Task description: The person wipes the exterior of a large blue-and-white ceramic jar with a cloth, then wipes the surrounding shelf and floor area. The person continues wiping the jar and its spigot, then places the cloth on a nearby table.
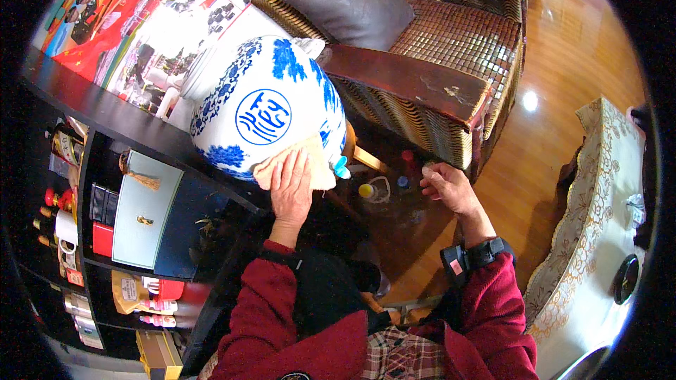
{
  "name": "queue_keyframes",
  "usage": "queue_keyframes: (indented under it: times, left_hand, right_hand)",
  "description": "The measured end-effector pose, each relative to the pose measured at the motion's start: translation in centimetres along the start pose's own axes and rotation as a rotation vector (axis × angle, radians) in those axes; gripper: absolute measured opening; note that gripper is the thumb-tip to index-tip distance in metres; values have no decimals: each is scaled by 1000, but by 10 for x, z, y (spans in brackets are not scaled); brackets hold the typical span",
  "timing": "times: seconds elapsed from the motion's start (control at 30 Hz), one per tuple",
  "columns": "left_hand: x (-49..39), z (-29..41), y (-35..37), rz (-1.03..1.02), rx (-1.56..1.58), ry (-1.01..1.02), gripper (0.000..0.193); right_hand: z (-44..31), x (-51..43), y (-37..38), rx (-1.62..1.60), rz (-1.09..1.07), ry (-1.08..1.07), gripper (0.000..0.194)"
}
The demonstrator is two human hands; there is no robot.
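Observation:
A large white ceramic jar with blue painted patterns (264, 111) stands on a wooden stool (369, 159), with a small turquoise spigot (341, 167) low on its side. My left hand (290, 182) lies flat on a beige cloth (317, 169), pressing it to the lower part of the jar. To the right of the jar, my right hand (448, 186) is raised over the floor with its fingers curled; whether anything small is between them cannot be told.
A dark shelf unit (87, 190) with boxes and bottles is on the left. A wooden armchair (417, 76) with a dark cushion (354, 2) stands beyond the jar. Small bottles (366, 190) are on the floor. At right is a table with a patterned cloth (586, 232).

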State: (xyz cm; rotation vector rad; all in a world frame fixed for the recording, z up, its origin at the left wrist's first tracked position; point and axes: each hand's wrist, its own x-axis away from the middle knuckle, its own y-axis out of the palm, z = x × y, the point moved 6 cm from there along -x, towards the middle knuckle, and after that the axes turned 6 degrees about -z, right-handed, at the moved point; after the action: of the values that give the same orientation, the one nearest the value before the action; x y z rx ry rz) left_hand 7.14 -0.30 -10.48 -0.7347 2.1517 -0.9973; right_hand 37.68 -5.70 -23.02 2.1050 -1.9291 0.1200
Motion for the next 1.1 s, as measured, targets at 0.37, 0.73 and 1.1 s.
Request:
queue_keyframes:
  times: [0.37, 0.73, 1.1]
  left_hand:
    - [81, 21, 50, -412, 1314, -557, 33]
    - [10, 128, 1, -395, 1829, -440, 39]
    - [8, 36, -57, 132, 493, -170, 38]
  right_hand:
    - [-3, 0, 8, 11, -9, -56, 48]
    - [-8, 9, 80, -92, -438, -153, 103]
    - [12, -15, 38, -93, -2, -93, 68]
